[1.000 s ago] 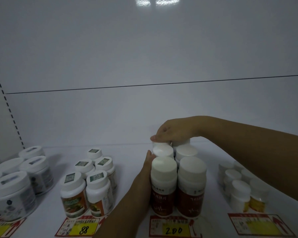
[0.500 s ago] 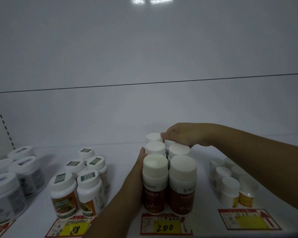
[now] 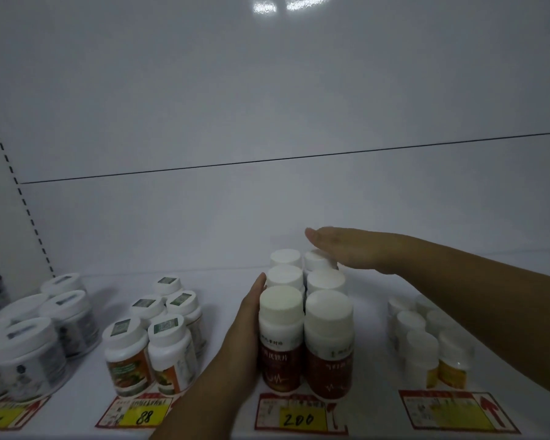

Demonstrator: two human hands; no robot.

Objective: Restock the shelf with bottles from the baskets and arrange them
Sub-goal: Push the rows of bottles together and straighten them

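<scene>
Several white-capped bottles with dark red labels (image 3: 327,344) stand in two rows running back from the front of the white shelf (image 3: 223,281). My left hand (image 3: 246,331) lies flat against the left side of the front-left bottle (image 3: 280,338), fingers straight, holding nothing. My right hand (image 3: 346,249) hovers flat, palm down, just above the caps of the back-right bottles, fingers extended and empty.
Green-and-orange labelled bottles (image 3: 153,338) stand to the left, large white jars (image 3: 29,344) farther left. Small yellow-labelled bottles (image 3: 432,341) stand to the right. Price tags marked 88 (image 3: 140,414) and 200 (image 3: 299,417) line the front edge. The white back wall is close behind.
My right hand has let go of the back bottle caps, opened flat and lifted slightly above them. My left hand stays against the left row.
</scene>
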